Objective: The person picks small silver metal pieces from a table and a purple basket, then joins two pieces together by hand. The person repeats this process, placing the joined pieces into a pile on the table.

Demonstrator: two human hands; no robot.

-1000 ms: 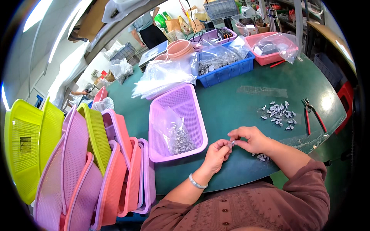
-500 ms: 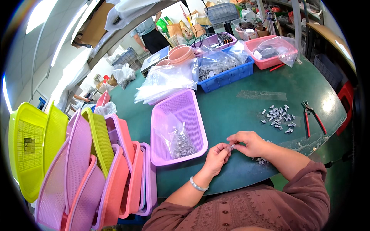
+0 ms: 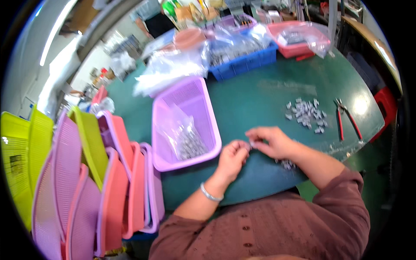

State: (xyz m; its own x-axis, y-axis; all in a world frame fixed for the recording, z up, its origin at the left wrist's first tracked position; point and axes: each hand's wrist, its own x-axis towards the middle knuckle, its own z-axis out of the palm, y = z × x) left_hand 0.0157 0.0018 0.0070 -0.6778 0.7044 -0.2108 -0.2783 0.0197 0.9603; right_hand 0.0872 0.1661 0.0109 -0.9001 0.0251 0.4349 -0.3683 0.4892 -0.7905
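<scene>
1. left hand (image 3: 232, 158): narrow, fingertips pinched on a small grey piece (image 3: 250, 146); pale bracelet (image 3: 211, 193) on that wrist.
2. right hand (image 3: 273, 142): also narrow, thumb and finger meeting the same piece from the other side. blurred, so from where i stand i can't tell its exact shape.
3. piece is held just above the green table (image 3: 242, 104), near its front edge, between the two hands.
4. loose grey pieces (image 3: 307, 115) spread on the table, beyond the right hand and farther right; smaller cluster (image 3: 287, 164) close by the right forearm, partly hidden.
5. red-handled pliers (image 3: 340, 123) lie right of the spread, handles apart, tips pointing away from the person.
6. lilac basket (image 3: 212, 117) near the left hand, on its far left side; clear bag (image 3: 190, 145) with grey pieces lies inside.
7. behind it: clear plastic bags (image 3: 173, 65), blue bin (image 3: 249, 67) with plastic on top, pink bin (image 3: 289, 52) to its right.
8. far left: upright row of nested baskets (image 3: 89, 149), lime, lilac, coral.
9. another person (image 3: 160, 25) stands at the back, dark trousers.
</scene>
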